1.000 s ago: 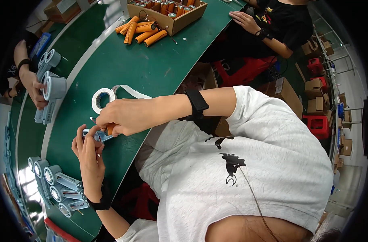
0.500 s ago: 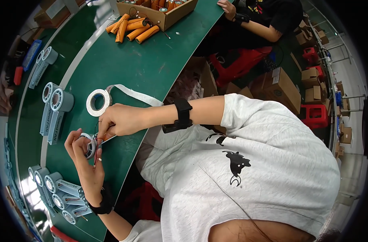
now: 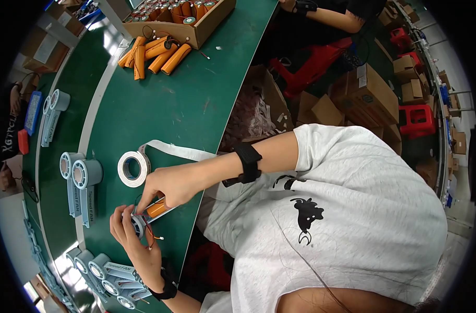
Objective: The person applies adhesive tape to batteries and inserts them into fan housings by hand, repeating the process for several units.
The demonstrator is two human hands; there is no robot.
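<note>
My left hand (image 3: pixel 135 245) is closed around the round head of a light blue handheld fan (image 3: pixel 139 225), near the table's front edge. An orange wrapped battery (image 3: pixel 156 208) lies in the fan's open handle, partly covered by my right hand. Red and dark wires (image 3: pixel 150 232) with a small white connector hang out beside my left thumb. My right hand (image 3: pixel 172 183) is bent over the fan, its fingertips pressed in where the head meets the handle. What they pinch there is too small to make out. Just beyond it lies a roll of white tape (image 3: pixel 122 169) with a strip pulled out.
More fan housings stand along the left (image 3: pixel 86 175) and lower left (image 3: pixel 97 268). Loose orange batteries (image 3: pixel 155 53) lie beside a cardboard box (image 3: pixel 209 28) of them. An open carton of scraps (image 3: pixel 279 107) stands below the table edge. Another person's arm (image 3: pixel 332 20) shows at the top.
The whole view has shifted, so table items sit lower and farther right. My right hand has tilted over the fan, and the orange battery in its handle now shows more plainly.
</note>
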